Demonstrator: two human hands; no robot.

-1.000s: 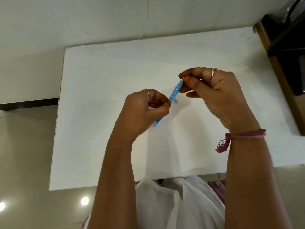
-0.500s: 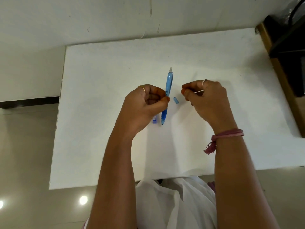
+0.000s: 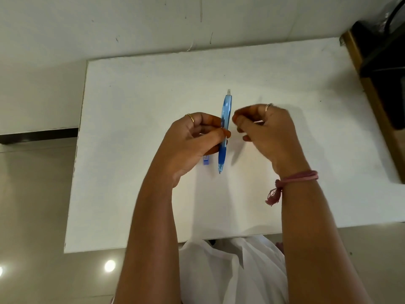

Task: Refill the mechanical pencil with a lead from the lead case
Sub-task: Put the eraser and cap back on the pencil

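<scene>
A translucent blue mechanical pencil [image 3: 226, 110] points away from me, its white eraser end far and its tip near. My left hand [image 3: 192, 141] pinches its middle between thumb and fingers. A small blue lead case [image 3: 206, 161] pokes out under the left palm; I cannot tell whether that hand holds it or it lies on the table. My right hand [image 3: 267, 130] is just right of the pencil, blurred, with its fingertips curled together near the barrel. Nothing shows clearly in it. The small blue cap is hidden.
The work happens over a white table [image 3: 131, 106] set against a pale wall. A dark object on a wooden stand [image 3: 377, 88] sits past the table's right edge. My white garment [image 3: 230, 270] is at the near edge.
My right hand pulled a small blue cap off the pencil's end and the cap lay on the table. The left hand turned the pencil to point away. The right hand moved back beside it.
</scene>
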